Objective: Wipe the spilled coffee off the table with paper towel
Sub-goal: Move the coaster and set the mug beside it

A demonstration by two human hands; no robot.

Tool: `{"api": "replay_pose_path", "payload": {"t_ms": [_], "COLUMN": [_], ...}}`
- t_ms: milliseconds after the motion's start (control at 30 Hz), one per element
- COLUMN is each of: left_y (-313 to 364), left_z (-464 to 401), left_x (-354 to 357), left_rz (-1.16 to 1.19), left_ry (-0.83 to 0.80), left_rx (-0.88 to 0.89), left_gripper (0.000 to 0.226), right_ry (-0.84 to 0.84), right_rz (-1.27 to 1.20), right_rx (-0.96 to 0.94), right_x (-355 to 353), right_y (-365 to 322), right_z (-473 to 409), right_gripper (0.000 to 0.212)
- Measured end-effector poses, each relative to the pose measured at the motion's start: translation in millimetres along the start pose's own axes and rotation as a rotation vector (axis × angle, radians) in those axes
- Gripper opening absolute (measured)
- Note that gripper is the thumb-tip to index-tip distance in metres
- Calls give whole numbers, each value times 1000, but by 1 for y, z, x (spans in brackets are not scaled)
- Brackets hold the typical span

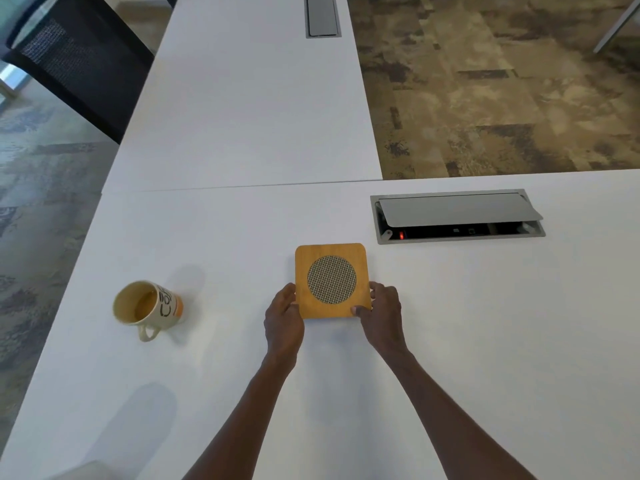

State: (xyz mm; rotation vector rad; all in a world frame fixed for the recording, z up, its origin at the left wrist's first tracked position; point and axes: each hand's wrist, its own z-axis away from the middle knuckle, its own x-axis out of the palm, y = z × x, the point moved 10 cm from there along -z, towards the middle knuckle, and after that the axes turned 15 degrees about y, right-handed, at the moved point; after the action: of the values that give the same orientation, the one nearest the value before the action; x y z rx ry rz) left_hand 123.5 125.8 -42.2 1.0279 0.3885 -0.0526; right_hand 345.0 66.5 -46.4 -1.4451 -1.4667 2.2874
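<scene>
White table (450,341); hands (332,317) grip wooden coaster (330,252).

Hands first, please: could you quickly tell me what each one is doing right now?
Left hand: grips the left edge of the wooden coaster.
Right hand: grips the coaster's right edge, thumb on its near corner.

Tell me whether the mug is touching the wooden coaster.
Apart. The head view shows bare white table between the mug and the wooden coaster.
</scene>
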Motion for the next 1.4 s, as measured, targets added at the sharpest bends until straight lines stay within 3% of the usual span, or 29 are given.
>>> {"api": "replay_pose_path", "payload": {"t_ms": [200,667,1400], "left_y": [-34,-63,-65], "left_z": [18,41,52], "left_x": [-10,-32,-35], "left_rz": [-38,-204,-307], "left_ry": [5,27,-22], "left_rx": [-45,51,153], "left_gripper": [49,52,50], "right_ry": [-32,-85,-114], "right_rz": [27,71,171], "right_rx": [35,40,-47], "right_x": [1,10,8], "right_y": [27,44,39], "right_z": [32,74,85], "right_gripper": [59,55,54]}}
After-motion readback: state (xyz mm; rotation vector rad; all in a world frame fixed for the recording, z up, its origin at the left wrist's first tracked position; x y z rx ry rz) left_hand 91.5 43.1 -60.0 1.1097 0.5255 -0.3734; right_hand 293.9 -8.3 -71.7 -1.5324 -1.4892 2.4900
